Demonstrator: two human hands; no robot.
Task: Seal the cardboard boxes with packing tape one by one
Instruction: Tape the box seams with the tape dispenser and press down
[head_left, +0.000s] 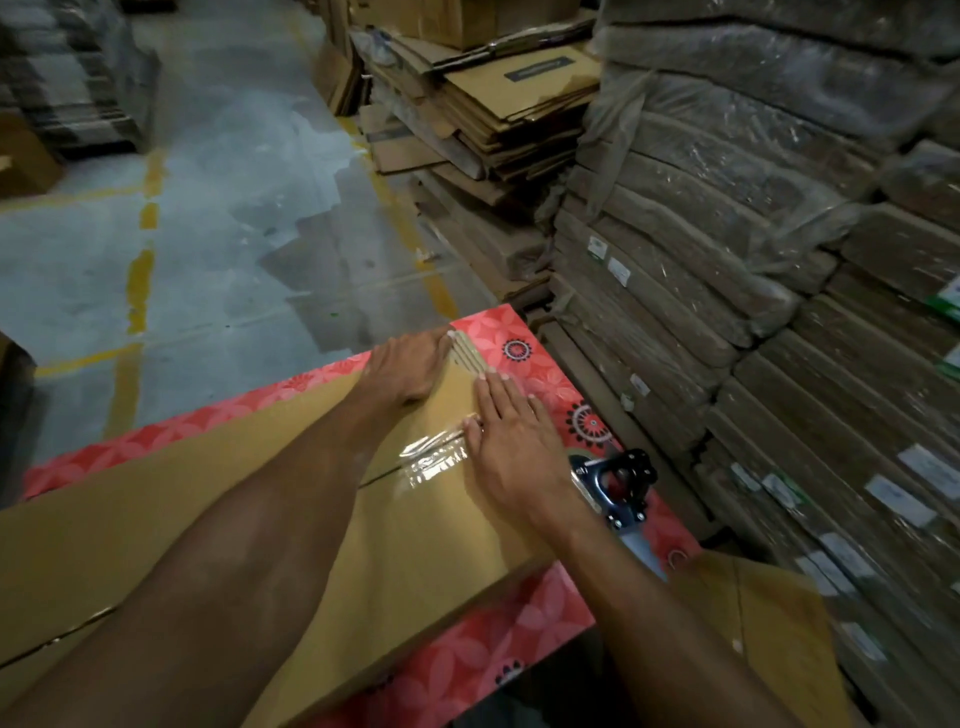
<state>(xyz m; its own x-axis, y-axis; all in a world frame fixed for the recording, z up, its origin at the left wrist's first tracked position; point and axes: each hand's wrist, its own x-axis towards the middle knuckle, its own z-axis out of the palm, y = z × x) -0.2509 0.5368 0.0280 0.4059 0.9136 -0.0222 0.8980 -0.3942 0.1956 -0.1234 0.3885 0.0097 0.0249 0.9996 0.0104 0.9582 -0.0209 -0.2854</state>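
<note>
The cardboard box (130, 493) lies flat on a red flowered table (488, 639), its long axis running from the lower left of the frame to the upper right. Its seam (379, 474) follows the same line. Both hands press close together at the far end with fingers straight, gripping nothing. The left hand (410, 369) is by the far edge, and the right hand (511, 436) rests on the glossy, wrinkled clear tape (434, 457). The untaped seam stretches back toward the body. The tape dispenser (621, 480) lies just right of the right wrist — that hand is nearer it.
</note>
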